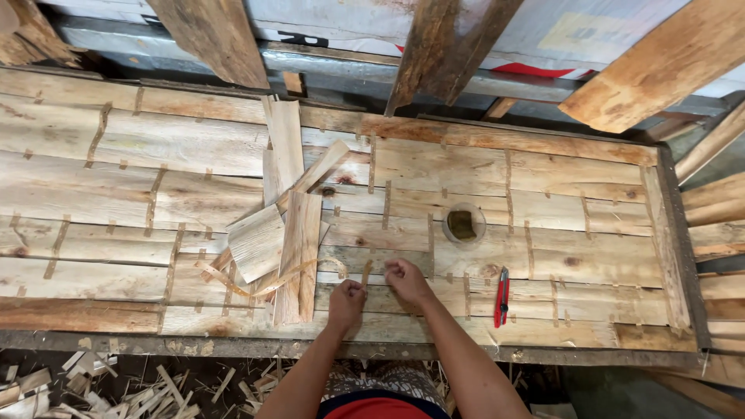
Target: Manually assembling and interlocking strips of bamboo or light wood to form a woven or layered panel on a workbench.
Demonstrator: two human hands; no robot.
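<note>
Both hands meet over the near middle of the plank-topped desk [543,167]: the left hand [346,299] and the right hand [406,279] each pinch a small thin wooden sliver [366,272] between the fingers, holding it upright against a seam in the boards. So slender a strip could snap or splinter if pressed hard, and a slip might drive a splinter into a fingertip. Just left, a loose heap of wood offcuts [283,233] lies within elbow reach and could be knocked off the edge. A red utility knife [502,297] rests to the right, near the right forearm; brushing it risks a cut. A small round container [463,223] sits beyond the hands.
</note>
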